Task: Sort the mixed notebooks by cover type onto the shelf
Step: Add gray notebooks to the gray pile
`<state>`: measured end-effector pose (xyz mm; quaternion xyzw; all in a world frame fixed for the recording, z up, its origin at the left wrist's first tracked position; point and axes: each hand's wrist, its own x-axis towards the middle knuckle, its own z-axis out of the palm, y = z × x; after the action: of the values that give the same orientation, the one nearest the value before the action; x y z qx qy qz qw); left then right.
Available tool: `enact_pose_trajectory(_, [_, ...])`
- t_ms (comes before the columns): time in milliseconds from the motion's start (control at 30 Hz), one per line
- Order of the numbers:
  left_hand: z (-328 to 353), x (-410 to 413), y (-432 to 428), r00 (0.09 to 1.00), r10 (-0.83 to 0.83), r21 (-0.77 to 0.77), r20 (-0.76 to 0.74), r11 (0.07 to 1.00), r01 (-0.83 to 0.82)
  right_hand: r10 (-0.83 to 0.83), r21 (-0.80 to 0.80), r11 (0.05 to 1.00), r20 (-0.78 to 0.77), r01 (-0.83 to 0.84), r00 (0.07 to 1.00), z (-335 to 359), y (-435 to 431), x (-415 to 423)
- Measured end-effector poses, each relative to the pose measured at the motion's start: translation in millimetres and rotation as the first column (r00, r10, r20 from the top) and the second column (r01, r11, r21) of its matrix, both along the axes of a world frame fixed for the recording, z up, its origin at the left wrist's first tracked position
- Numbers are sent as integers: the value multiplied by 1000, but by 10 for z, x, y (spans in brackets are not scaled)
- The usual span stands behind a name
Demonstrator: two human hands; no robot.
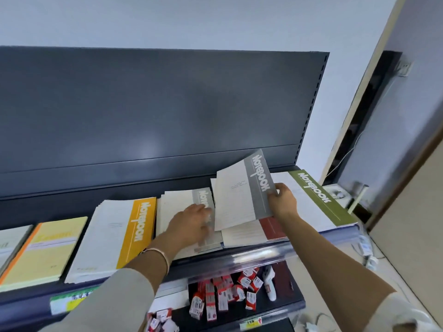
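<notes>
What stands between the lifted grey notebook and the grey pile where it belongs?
Only the left hand, resting on the grey pile beside the grey notebook that the right hand holds.

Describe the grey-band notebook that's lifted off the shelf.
The grey-band notebook is thin, paper-like, with a cream cover, small central print and a grey strip lettered "Notebook" in white. It is closed, tilted up above the red-band pile, beside the grey-band pile. The right hand pinches its grey edge.
</notes>
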<state>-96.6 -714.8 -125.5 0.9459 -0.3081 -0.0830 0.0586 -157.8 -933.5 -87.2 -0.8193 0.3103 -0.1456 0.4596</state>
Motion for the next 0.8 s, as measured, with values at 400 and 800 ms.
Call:
enact_pose_trajectory(400, [-80, -161, -198, 988, 72, 72, -134, 995, -63, 88, -482, 811, -460, -332, 883, -243, -294, -82])
enact_pose_trajectory(800, [-70, -208, -218, 991, 114, 91, -68, 990, -107, 397, -500, 367, -678, -785, 618, -401, 145, -73])
